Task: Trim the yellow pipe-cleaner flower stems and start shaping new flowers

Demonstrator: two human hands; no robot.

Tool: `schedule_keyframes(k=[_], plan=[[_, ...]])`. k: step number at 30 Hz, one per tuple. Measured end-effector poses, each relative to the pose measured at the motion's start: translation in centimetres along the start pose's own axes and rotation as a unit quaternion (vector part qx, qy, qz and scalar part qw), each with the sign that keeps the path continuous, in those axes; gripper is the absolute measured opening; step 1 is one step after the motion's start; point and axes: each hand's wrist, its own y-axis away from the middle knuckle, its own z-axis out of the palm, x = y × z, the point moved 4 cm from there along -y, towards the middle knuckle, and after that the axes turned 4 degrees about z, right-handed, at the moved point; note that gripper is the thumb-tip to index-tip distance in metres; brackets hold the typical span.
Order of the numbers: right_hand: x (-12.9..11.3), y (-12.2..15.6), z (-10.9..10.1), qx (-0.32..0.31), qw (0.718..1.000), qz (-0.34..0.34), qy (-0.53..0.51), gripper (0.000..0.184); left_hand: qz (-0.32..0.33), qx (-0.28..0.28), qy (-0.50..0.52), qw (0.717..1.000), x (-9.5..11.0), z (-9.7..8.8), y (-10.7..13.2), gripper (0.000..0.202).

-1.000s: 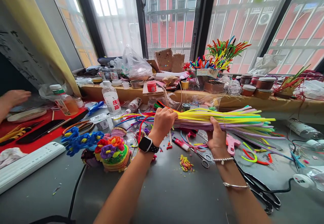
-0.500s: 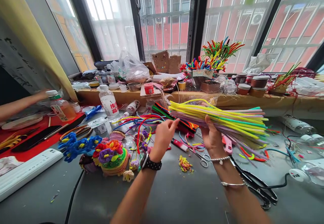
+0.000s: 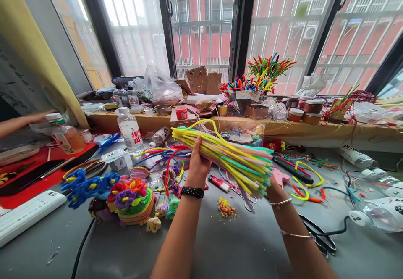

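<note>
A thick bundle of pipe cleaners [image 3: 223, 153], mostly yellow with pink, lilac and mint green ones, is held above the table. My left hand [image 3: 199, 167] is closed around its left part, thumb on top. My right hand [image 3: 273, 188] is at the bundle's right end, its fingers hidden behind the pipe cleaners. One yellow pipe cleaner bends up in a loop over the bundle. Below lie a heap of small yellow and pink clippings [image 3: 226, 208] and scissors [image 3: 248, 205], partly covered by the bundle.
Fuzzy flowers [image 3: 127, 199] stand left, near a white power strip [image 3: 30, 216]. A water bottle [image 3: 129, 132] stands behind them. More bottles [image 3: 379, 214] lie at right. Jars and a pot of colourful stems [image 3: 247, 98] line the window ledge. Another person's arm [image 3: 22, 123] reaches in from the left.
The bundle has moved left and its right end tilts lower. My left hand has taken hold of it, while my right hand has shifted from underneath to its right end.
</note>
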Motion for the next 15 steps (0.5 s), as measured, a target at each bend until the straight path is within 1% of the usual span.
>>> schedule_keyframes(k=[3,5,7,8,10,12,15], plan=[[-1.1,-0.9,-0.8,-0.033,0.999,0.012,-0.009,0.023,0.002,0.024,0.0,1.0,0.2,-1.1,-0.2,0.012],[-2.4,-1.0,-1.2,-0.022,1.0,0.002,-0.005,0.03,-0.001,0.033,-0.003,0.999,0.2,-1.6,-0.2,0.011],[-4.1,-0.7,-1.3,-0.021,0.998,-0.013,0.059,0.038,-0.002,0.03,0.0,1.0,0.1,-1.7,-0.2,0.013],[-4.9,-0.4,-1.1,-0.034,0.993,-0.024,0.111,0.04,-0.003,0.026,0.0,1.0,0.0,-1.8,-0.2,0.014],[-6.2,0.3,-0.4,-0.073,0.971,-0.042,0.223,0.042,-0.006,0.022,-0.001,1.0,-0.2,-1.8,-0.2,0.017],[-6.8,0.9,0.3,-0.106,0.942,-0.033,0.318,0.04,-0.007,0.026,-0.002,1.0,-0.3,-1.9,-0.2,0.019],[-6.8,1.3,1.2,-0.138,0.905,-0.039,0.4,0.042,-0.002,0.033,0.006,0.999,-0.5,-2.2,-0.2,0.02]])
